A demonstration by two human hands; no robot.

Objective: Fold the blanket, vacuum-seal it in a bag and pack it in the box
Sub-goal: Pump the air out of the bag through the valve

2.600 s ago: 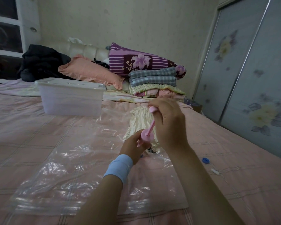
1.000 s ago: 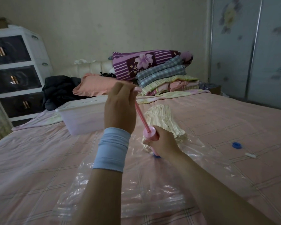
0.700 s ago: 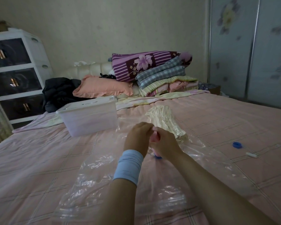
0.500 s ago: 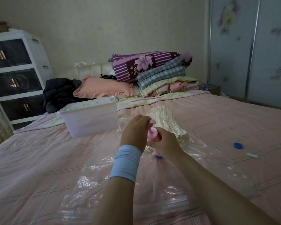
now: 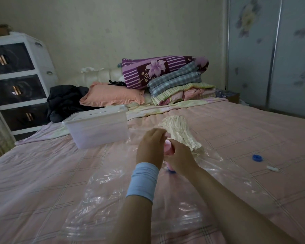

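Observation:
A clear vacuum bag point(image 5: 102, 208) lies flat on the pink bed. The cream blanket point(image 5: 181, 134) sits bunched inside its far end. A pink hand pump point(image 5: 169, 148) stands upright on the bag's blue valve point(image 5: 172, 171). My right hand point(image 5: 180, 155) grips the pump's barrel. My left hand point(image 5: 151, 147), with a light blue wristband, is curled over the pump's top, and the handle is hidden under it. The translucent plastic box point(image 5: 97, 127) with its lid on stands behind the bag to the left.
A blue valve cap point(image 5: 257, 157) and a small white clip point(image 5: 272, 168) lie on the bed point(image 5: 33, 173) to the right. Pillows and folded bedding point(image 5: 165, 80) are stacked at the headboard. A drawer unit point(image 5: 16, 81) stands at the left, wardrobe doors point(image 5: 271, 50) at the right.
A second ago my left hand held the pump handle pulled up high; it has pushed it down to the barrel and stays low. My right hand has kept its grip on the barrel.

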